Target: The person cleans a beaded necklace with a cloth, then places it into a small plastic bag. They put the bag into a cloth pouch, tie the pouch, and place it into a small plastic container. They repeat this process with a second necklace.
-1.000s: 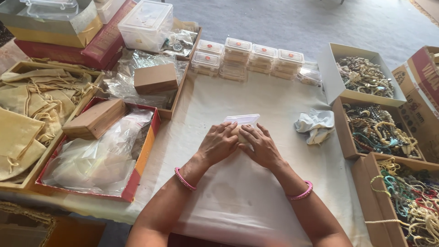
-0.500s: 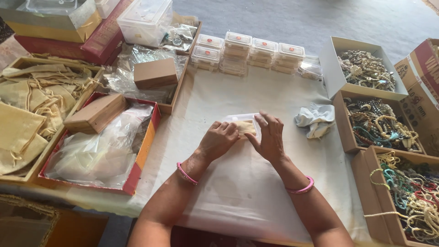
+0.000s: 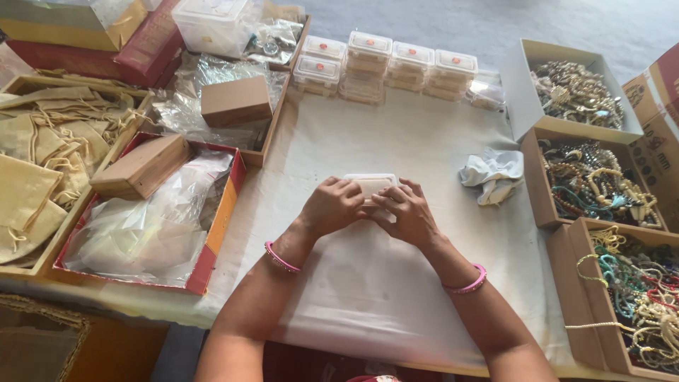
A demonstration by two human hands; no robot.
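left hand point(image 3: 332, 206), right hand point(image 3: 407, 216), clear plastic box point(image 3: 370, 183)

A jewellery packing workshop: bead-filled cardboard boxes point(image 3: 594, 185), stacked clear cases point(image 3: 385, 60), pouches point(image 3: 42, 141).

A cream cloth point(image 3: 396, 134) covers the low table point(image 3: 106, 311); beyond it lies what looks like grey carpeted floor point(image 3: 495, 21), evenly lit.

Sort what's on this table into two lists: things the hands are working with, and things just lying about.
In hand:
- left hand
- right hand
- small clear plastic box, pressed under both hands

Lying about:
- crumpled white cloth
- stacked clear lidded boxes
- cardboard boxes of bead jewellery
- tray of beige drawstring pouches
- red tray of plastic bags
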